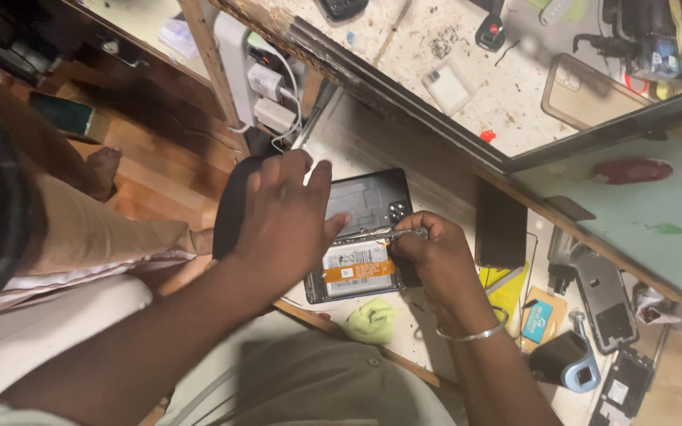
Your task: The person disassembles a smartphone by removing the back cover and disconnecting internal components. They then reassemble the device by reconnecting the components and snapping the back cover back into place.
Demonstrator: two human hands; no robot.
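Opened smartphone (pixel 365 237) lies back-up on cluttered white workbench (pixel 428 170), battery and orange ribbon cable exposed. Left hand (pixel 282 225) lies over its left half, fingers curled close together, pressing down. Right hand (pixel 429 256), silver bangle (pixel 475 333) on wrist, pinches thin metal tool (pixel 404 233) at phone's right edge. Crumpled yellow-green cloth (pixel 371 319) just below phone. Glossy black slab (pixel 500 225) near right; clear phone case (pixel 586 91) on speckled shelf above.

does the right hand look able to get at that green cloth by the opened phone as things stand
Probably yes. The green cloth lies in the open just below the opened phone, close beside the right hand, with nothing on top of it. That hand is busy at the phone's edge, though.
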